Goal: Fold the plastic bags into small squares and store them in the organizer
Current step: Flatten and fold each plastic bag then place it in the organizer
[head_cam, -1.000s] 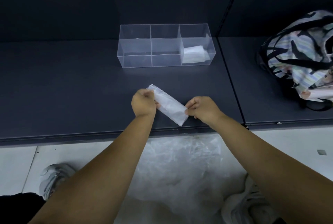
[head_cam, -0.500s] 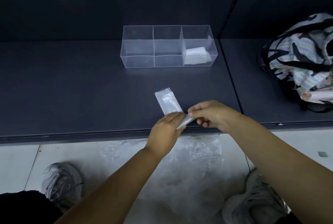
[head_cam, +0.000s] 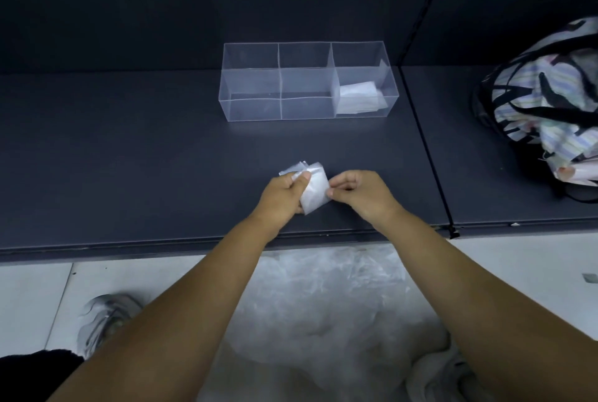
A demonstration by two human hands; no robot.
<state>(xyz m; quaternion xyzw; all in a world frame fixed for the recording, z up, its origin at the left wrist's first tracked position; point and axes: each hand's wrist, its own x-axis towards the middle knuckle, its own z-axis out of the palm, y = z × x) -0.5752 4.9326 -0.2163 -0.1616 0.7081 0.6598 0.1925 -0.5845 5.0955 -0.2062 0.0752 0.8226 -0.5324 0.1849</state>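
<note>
One organizer (head_cam: 252, 107) is showing three compartments, with one folded bundle (head_cam: 357, 99) lying in its right one. In front of the organizer, one left hand (head_cam: 284, 194) and one right hand (head_cam: 359, 194) are holding one folded bag (head_cam: 314, 189); right of it, one patterned tote (head_cam: 547, 104) is sitting

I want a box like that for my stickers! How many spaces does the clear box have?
3, in one row in the box: the left space and middle space look empty; the right space holds folded bags.
</note>
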